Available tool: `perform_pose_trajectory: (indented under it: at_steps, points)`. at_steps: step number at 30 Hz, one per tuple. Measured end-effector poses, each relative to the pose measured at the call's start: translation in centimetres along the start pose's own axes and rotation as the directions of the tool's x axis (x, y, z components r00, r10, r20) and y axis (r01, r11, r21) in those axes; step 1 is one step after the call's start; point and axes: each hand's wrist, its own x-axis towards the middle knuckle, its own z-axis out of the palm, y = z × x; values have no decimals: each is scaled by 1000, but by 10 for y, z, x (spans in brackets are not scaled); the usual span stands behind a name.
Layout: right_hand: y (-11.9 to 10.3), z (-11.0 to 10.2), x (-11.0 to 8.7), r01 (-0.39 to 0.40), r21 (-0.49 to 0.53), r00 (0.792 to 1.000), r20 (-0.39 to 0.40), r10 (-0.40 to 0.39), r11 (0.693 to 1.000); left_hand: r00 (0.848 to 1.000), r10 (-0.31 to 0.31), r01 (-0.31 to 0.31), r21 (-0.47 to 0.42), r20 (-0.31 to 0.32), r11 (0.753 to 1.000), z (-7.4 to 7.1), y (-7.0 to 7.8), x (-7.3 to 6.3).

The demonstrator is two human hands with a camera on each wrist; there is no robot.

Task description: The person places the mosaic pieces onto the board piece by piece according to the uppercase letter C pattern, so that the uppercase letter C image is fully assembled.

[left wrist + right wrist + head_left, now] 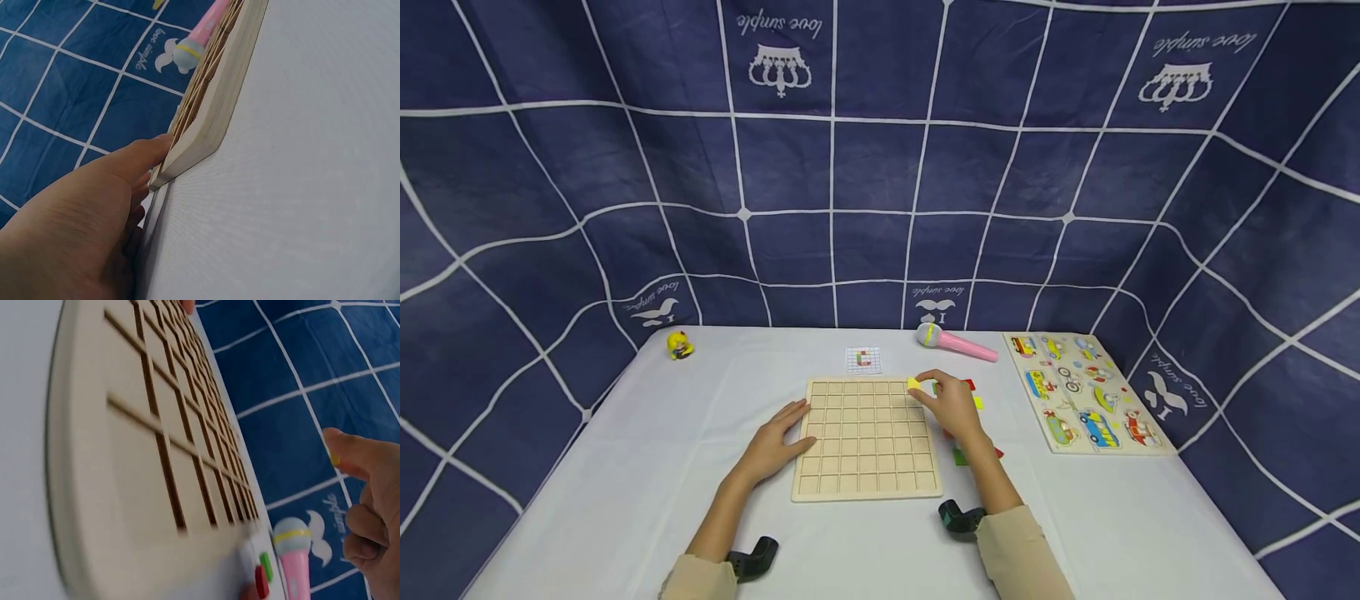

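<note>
A square wooden grid board (867, 439) with raised dividers lies flat on the table. My right hand (955, 408) pinches a small yellow block (913, 383) between thumb and fingers at the board's top right corner; in the right wrist view only a sliver of yellow shows at the fingertips. At the board's left side, my left hand (775, 446) rests with fingers spread along the edge and the thumb on the rim. A small pattern card (863, 360) with a coloured figure on a grid lies just behind the board.
Red, green (960, 457) and yellow (978, 402) blocks lie right of the board, partly hidden by my right arm. Behind is a pink toy microphone (958, 342). A wooden picture puzzle (1086, 396) lies at the right, a small yellow-topped figurine (679, 345) at the far left.
</note>
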Motion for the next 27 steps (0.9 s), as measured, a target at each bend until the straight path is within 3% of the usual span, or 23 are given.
perform_pose_trajectory:
  at_steps: [4, 12, 20, 27]
  points:
    - [-8, 19, 11, -9, 13, 1000, 21, 9, 1000, 1000, 2, -2, 6, -9, 1000, 0, -1, -1]
    - [-7, 49, 14, -37, 14, 989, 147, 34, 999, 1000, 7, -7, 2, -8, 1000, 1, -1, -2]
    - [-2, 62, 9, -28, -57, 985, 169, 38, 998, 1000, 13, -13, 11, -9, 1000, 2, -1, -1]
    - [-4, 64, 10, -16, -62, 988, 156, 25, 998, 1000, 7, -7, 10, -14, 1000, 1, -2, -2]
